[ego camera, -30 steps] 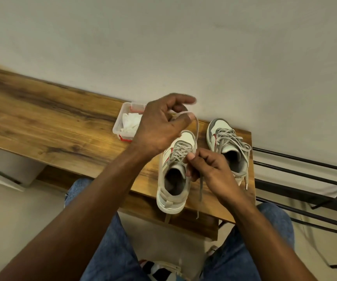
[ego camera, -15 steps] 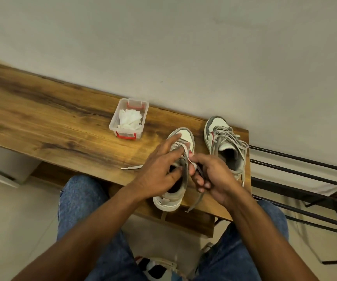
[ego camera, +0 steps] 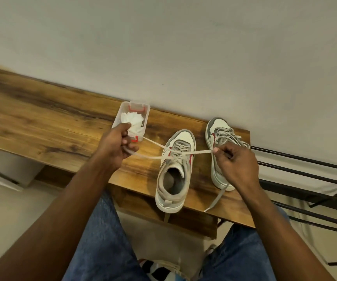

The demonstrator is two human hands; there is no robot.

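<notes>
Two white-and-grey sneakers with red trim stand on a wooden bench (ego camera: pixel 42 126). The left sneaker (ego camera: pixel 174 173) is nearer me, the right sneaker (ego camera: pixel 219 138) sits by the wall. A pale shoelace (ego camera: pixel 155 157) from the left sneaker is drawn out tight to both sides, crossing above its tongue. My left hand (ego camera: pixel 116 145) grips one lace end, left of the shoe. My right hand (ego camera: pixel 237 161) pinches the other end, over the right sneaker and hiding part of it. A loose lace tail (ego camera: pixel 216 199) hangs below my right hand.
A small clear plastic box (ego camera: pixel 145 114) with red clips holds white tissue (ego camera: pixel 133 118), just behind my left hand. A black metal rack (ego camera: pixel 309 179) stands to the right of the bench. My knees in blue jeans are below, a wall rises behind.
My hands, close together over the left sneaker half a second ago, have pulled apart sideways, stretching the lace ends out to left and right.
</notes>
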